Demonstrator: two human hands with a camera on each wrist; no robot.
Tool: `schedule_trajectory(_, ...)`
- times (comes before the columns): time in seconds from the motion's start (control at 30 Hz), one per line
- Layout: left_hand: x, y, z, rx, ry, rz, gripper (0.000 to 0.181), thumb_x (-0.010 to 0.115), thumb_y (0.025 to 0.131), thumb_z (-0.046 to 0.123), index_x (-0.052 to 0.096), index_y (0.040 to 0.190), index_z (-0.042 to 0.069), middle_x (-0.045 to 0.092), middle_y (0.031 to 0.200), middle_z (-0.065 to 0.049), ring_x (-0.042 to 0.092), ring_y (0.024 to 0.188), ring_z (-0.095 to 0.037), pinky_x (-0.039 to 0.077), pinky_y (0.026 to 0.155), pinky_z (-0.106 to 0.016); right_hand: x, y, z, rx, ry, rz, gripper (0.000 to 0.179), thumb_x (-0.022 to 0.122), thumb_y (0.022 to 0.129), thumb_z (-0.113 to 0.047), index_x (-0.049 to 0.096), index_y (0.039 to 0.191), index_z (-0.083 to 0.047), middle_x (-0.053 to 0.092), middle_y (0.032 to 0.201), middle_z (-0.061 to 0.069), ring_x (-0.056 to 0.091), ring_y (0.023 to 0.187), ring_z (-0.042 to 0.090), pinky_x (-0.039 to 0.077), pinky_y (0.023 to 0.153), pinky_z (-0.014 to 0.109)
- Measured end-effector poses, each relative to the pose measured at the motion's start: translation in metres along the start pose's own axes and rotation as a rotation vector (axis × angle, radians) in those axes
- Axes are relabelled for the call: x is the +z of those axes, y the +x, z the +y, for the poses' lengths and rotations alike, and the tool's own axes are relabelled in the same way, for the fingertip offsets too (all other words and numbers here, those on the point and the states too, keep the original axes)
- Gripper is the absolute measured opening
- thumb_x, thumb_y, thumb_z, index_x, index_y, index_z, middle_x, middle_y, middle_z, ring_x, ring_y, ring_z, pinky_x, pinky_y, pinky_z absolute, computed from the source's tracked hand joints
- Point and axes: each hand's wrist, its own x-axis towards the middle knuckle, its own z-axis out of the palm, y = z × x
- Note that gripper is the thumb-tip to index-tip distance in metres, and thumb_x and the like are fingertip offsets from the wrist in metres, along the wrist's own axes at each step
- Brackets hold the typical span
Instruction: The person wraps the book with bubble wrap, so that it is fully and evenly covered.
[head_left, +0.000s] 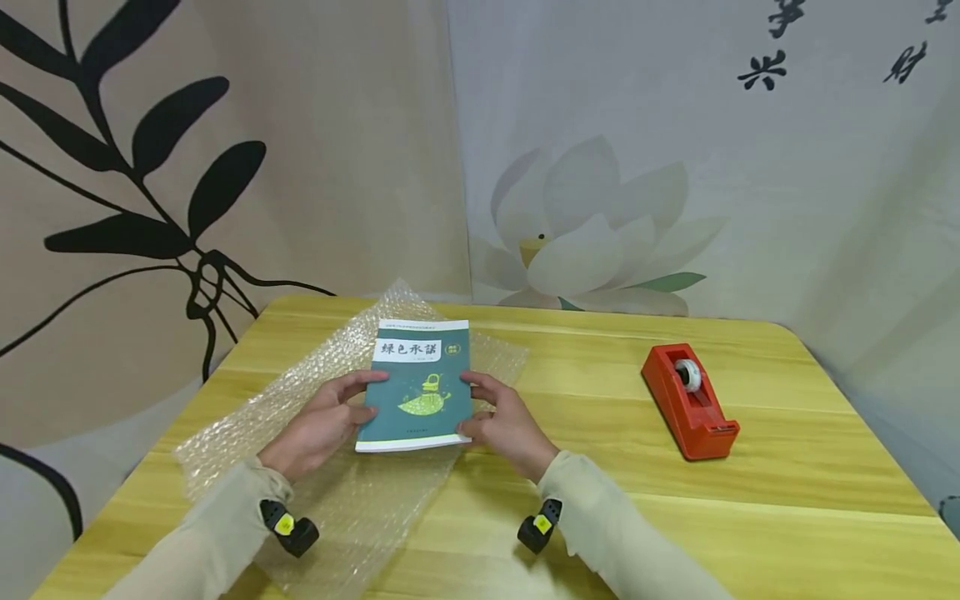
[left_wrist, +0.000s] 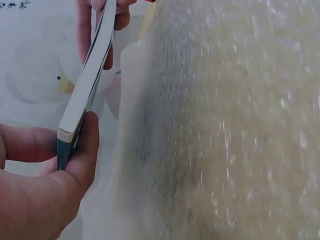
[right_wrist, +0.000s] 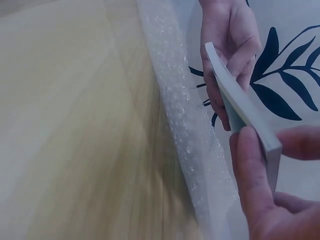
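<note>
A teal paperback book point(head_left: 420, 392) with a white title label and a yellow-green picture is held up above a sheet of bubble wrap point(head_left: 300, 400). My left hand point(head_left: 318, 425) pinches its left edge, thumb on the cover. On the opposite edge, my right hand point(head_left: 510, 421) pinches the book in the same way. In the left wrist view the book's page edges point(left_wrist: 90, 70) show, slightly bowed, with the bubble wrap below. The right wrist view shows the book point(right_wrist: 245, 105) raised clear of the wrap.
A red tape dispenser point(head_left: 690, 404) with a roll of tape stands on the right of the wooden table point(head_left: 585, 375). Behind the table's far edge hangs a printed curtain point(head_left: 360, 150) with leaves and a lotus.
</note>
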Motion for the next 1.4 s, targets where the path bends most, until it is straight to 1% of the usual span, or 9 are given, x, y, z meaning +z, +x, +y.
schedule_trajectory(0.1, -0.003, -0.001, -0.002, -0.005, -0.003, 0.027, 0.06, 0.051, 0.095, -0.006, 0.036, 0.152, 0.003, 0.026, 0.162, -0.023, 0.046, 0.074, -0.002, 0.04, 0.062, -0.013, 0.003, 0.003, 0.0, -0.007, 0.0, -0.017, 0.074, 0.066, 0.084, 0.007, 0.039, 0.152, -0.007, 0.048, 0.146, 0.024, 0.066, 0.082, 0.016, 0.06, 0.074, 0.031)
schedule_trajectory(0.23, -0.007, -0.001, -0.006, 0.031, 0.074, 0.068, 0.055, 0.05, 0.097, -0.003, 0.038, 0.151, 0.002, 0.031, 0.16, -0.025, 0.058, 0.107, -0.014, 0.048, 0.075, -0.012, 0.008, 0.008, 0.0, -0.017, -0.016, -0.021, 0.073, 0.067, 0.084, 0.007, 0.039, 0.151, -0.005, 0.048, 0.146, 0.025, 0.067, 0.082, 0.016, 0.06, 0.075, 0.032)
schedule_trajectory(0.4, -0.009, 0.0, -0.009, 0.058, 0.216, 0.116, 0.048, 0.051, 0.1, 0.003, 0.042, 0.148, 0.001, 0.037, 0.158, -0.027, 0.044, 0.142, -0.04, 0.051, 0.104, -0.027, 0.014, 0.013, -0.001, -0.011, -0.034, -0.014, 0.072, 0.068, 0.085, 0.008, 0.04, 0.15, -0.004, 0.049, 0.144, 0.025, 0.067, 0.086, 0.017, 0.061, 0.076, 0.031)
schedule_trajectory(0.53, -0.012, 0.0, -0.009, 0.056, 0.26, 0.124, 0.048, 0.051, 0.1, 0.002, 0.043, 0.148, 0.0, 0.034, 0.159, -0.027, 0.038, 0.144, -0.048, 0.042, 0.115, -0.052, 0.018, 0.016, -0.002, -0.018, -0.047, -0.014, 0.072, 0.068, 0.083, 0.009, 0.041, 0.149, -0.003, 0.05, 0.143, 0.026, 0.069, 0.093, 0.021, 0.06, 0.074, 0.03)
schedule_trajectory(0.63, -0.015, -0.002, -0.008, 0.05, 0.27, 0.126, 0.049, 0.051, 0.1, 0.002, 0.043, 0.148, 0.001, 0.031, 0.161, -0.026, 0.032, 0.147, -0.05, 0.036, 0.117, -0.059, 0.021, 0.018, -0.003, -0.032, -0.055, -0.018, 0.073, 0.068, 0.082, 0.01, 0.041, 0.149, -0.001, 0.051, 0.141, 0.027, 0.069, 0.092, 0.021, 0.06, 0.071, 0.031)
schedule_trajectory(0.77, -0.018, -0.002, -0.007, 0.016, 0.257, 0.12, 0.051, 0.051, 0.099, 0.004, 0.042, 0.15, 0.002, 0.03, 0.161, -0.027, 0.034, 0.147, -0.047, 0.038, 0.118, -0.054, 0.025, 0.021, -0.002, -0.021, -0.037, -0.028, 0.074, 0.066, 0.081, 0.013, 0.041, 0.148, -0.001, 0.052, 0.139, 0.027, 0.068, 0.084, 0.02, 0.062, 0.067, 0.036)
schedule_trajectory(0.9, -0.023, -0.003, -0.007, -0.029, 0.24, 0.112, 0.061, 0.052, 0.092, 0.001, 0.039, 0.152, 0.003, 0.027, 0.163, -0.026, 0.037, 0.145, -0.041, 0.048, 0.105, -0.033, 0.028, 0.024, -0.001, -0.003, -0.029, -0.042, 0.074, 0.066, 0.081, 0.014, 0.04, 0.148, -0.001, 0.052, 0.139, 0.026, 0.066, 0.079, 0.019, 0.063, 0.064, 0.037)
schedule_trajectory(1.0, -0.026, -0.004, -0.008, -0.047, 0.245, 0.108, 0.068, 0.053, 0.087, -0.002, 0.037, 0.153, 0.004, 0.023, 0.164, -0.025, 0.035, 0.147, -0.041, 0.045, 0.096, -0.022, 0.032, 0.026, 0.0, 0.001, -0.037, -0.046, 0.074, 0.067, 0.081, 0.013, 0.04, 0.148, -0.002, 0.052, 0.14, 0.026, 0.066, 0.078, 0.017, 0.063, 0.063, 0.035)
schedule_trajectory(1.4, -0.033, -0.001, -0.01, -0.099, 0.304, 0.118, 0.073, 0.05, 0.084, -0.009, 0.033, 0.154, 0.001, 0.018, 0.165, -0.028, 0.025, 0.15, -0.047, 0.037, 0.115, -0.051, 0.044, 0.032, 0.001, 0.021, -0.099, -0.042, 0.074, 0.072, 0.079, 0.012, 0.044, 0.146, -0.003, 0.047, 0.145, 0.027, 0.068, 0.08, 0.019, 0.063, 0.066, 0.036)
